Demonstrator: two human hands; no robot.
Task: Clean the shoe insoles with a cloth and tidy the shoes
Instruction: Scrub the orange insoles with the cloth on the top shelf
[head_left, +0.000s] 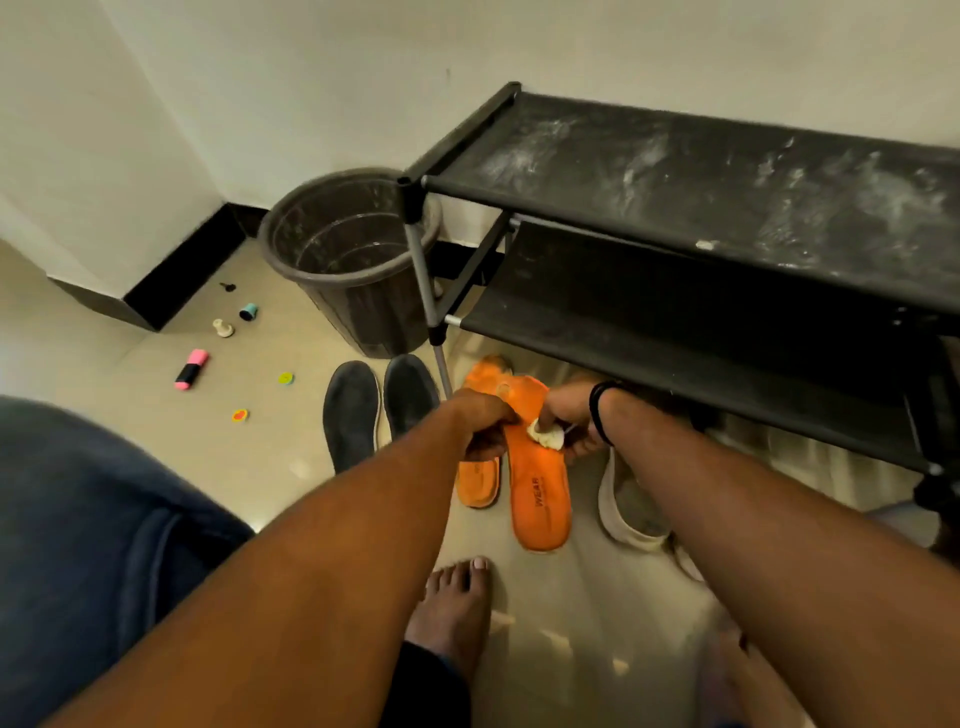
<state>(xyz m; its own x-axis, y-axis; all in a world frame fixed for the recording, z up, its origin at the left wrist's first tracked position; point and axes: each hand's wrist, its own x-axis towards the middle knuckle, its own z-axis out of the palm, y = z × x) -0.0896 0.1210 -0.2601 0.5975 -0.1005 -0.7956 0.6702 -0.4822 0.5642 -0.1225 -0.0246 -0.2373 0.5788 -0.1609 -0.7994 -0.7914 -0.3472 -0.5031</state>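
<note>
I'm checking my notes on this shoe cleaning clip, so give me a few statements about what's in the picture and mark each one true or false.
1. The right hand presses a pale cloth onto an orange insole. True.
2. The left hand is idle on the floor. False: it grips the orange insole.
3. A pair of dark shoes lies on the floor in front of the bin. True.
4. The shoe rack has shoes on its top shelf. False: the dusty top shelf bears no shoes.
5. A second orange insole lies on the floor beside the held one. True.
</note>
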